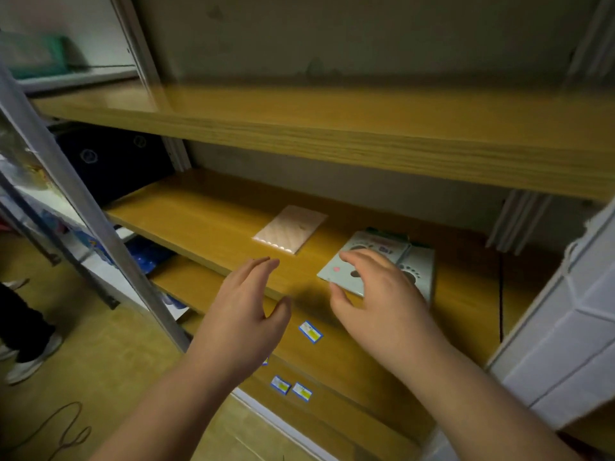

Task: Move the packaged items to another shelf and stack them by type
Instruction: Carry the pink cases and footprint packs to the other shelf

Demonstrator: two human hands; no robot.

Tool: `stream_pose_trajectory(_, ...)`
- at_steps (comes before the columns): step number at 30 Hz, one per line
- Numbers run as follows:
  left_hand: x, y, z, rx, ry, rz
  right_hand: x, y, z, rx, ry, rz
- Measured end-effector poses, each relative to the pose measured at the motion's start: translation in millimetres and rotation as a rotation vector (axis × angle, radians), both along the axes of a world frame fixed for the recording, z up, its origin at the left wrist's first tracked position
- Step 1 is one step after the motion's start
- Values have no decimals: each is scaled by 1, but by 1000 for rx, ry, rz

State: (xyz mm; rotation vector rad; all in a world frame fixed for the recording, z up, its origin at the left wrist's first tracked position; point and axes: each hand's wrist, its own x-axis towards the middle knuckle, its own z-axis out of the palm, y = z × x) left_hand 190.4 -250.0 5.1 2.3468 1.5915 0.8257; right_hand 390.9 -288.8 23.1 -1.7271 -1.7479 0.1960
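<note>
A stack of pale green paw-print packages [376, 257] lies on the middle wooden shelf [206, 224], right of centre. My right hand [382, 294] hovers over the stack with fingers spread, touching or just above the top package. A flat pink-white packet [289, 229] lies alone further back and to the left. My left hand [243, 311] is open at the shelf's front edge, holding nothing, left of the stack.
The upper wooden shelf [332, 128] overhangs above. A grey metal upright [83, 207] runs diagonally at left. Small price labels [310, 331] sit on the shelf edges below. A white box [572, 327] stands at right. A person's shoe [33, 361] is on the floor at left.
</note>
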Motion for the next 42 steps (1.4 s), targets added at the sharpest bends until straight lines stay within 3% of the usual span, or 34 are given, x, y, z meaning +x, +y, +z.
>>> stream_pose_trajectory(10,-11,118,-20,-161,-21,-147,-2,22,-18,-110,-70,-235)
stream_pose_trajectory(16,8,201,-27,-281,257,51,-24,36,-23,-88,-60,-355)
stream_pose_trajectory(20,18,221,-26,-303,491,32,-43,44,-28,-113,-45,-401)
stream_pose_trajectory(22,21,223,-27,-260,504,-2,-52,49,-30,-118,-51,-418)
stream_pose_trajectory(26,16,231,-23,-205,411,-76,-63,60,-32,-96,-68,-455)
stream_pose_trajectory(33,-5,260,-11,-357,236,-164,-69,68,-34,-93,-74,-500)
stream_pose_trajectory(39,-28,261,-8,-647,-347,-294,-52,69,-35,-112,-101,-692)
stream_pose_trajectory(42,-35,255,-8,-729,-494,-326,-42,68,-37,-233,-241,-843)
